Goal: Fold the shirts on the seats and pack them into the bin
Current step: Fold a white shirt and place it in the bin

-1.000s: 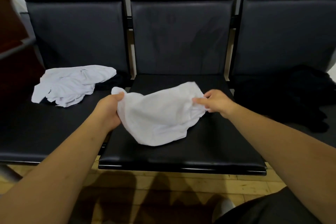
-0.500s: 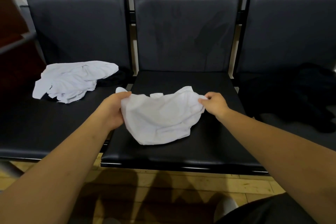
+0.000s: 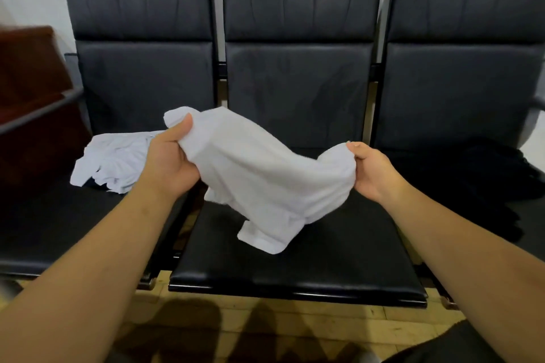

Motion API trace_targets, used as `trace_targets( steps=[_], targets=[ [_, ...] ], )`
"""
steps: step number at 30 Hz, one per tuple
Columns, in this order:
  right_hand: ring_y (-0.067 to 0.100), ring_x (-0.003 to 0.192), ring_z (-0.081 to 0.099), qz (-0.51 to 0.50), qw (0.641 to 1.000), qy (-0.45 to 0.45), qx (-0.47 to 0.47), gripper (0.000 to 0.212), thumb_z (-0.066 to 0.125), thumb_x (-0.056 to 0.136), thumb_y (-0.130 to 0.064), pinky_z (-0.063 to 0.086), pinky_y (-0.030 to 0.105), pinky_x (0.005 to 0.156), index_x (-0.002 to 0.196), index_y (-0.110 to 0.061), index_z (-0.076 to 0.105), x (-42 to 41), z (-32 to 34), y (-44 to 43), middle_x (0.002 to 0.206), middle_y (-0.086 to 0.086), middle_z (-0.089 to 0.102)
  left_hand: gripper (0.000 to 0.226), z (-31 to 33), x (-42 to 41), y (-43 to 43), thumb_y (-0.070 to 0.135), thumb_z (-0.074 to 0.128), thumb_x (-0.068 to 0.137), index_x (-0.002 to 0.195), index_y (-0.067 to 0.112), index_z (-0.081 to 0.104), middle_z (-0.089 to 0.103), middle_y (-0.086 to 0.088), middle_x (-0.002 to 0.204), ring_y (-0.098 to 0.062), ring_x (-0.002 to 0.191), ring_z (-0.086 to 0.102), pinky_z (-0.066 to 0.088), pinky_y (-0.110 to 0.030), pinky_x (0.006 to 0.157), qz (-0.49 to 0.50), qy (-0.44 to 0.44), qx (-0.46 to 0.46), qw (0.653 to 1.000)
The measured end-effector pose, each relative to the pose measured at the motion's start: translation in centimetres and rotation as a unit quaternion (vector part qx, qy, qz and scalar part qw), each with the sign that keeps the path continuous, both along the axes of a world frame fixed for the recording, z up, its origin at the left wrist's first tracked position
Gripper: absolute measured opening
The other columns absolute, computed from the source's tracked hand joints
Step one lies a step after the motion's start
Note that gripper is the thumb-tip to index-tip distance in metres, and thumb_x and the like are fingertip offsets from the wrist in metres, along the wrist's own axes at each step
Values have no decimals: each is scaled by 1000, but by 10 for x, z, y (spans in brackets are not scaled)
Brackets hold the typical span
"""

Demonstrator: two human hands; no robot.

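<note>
The left grip (image 3: 169, 162) is curled tight round a bunched edge of the white shirt (image 3: 265, 177), thumb on top. The right grip (image 3: 373, 169) pinches the opposite edge. The shirt sags between them, held above the middle seat (image 3: 295, 268). A second pale shirt (image 3: 115, 159) lies crumpled on the left seat (image 3: 44, 230), and dark clothing (image 3: 472, 186) is heaped on the right seat (image 3: 460, 97).
</note>
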State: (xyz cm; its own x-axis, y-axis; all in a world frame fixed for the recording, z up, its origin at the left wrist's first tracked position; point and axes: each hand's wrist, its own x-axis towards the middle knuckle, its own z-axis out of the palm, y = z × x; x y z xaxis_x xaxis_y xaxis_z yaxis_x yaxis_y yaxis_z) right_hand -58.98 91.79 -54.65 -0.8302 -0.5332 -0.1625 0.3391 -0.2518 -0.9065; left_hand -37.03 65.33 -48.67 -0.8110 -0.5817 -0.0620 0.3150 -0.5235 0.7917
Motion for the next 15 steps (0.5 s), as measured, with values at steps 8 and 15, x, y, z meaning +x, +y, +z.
trace_targets(
  steps=[8,15],
  targets=[
    [26,122,63,160,986,-15,53,42,68,88,-20,47,41,105,130,-12,65,10,43,9,128,10,69,34,74,3,-7,20,58,98,129,6,61,74,-11,118,-28,106,72,57,-44,91,54,20,-23,998],
    [29,117,66,165,971,28,169,83,98,55,-29,50,42,100,127,-6,65,20,55,26,126,14,70,42,101,8,-12,21,62,93,132,7,59,72,-12,120,-31,110,70,50,-49,100,30,-81,-112,990]
  ],
)
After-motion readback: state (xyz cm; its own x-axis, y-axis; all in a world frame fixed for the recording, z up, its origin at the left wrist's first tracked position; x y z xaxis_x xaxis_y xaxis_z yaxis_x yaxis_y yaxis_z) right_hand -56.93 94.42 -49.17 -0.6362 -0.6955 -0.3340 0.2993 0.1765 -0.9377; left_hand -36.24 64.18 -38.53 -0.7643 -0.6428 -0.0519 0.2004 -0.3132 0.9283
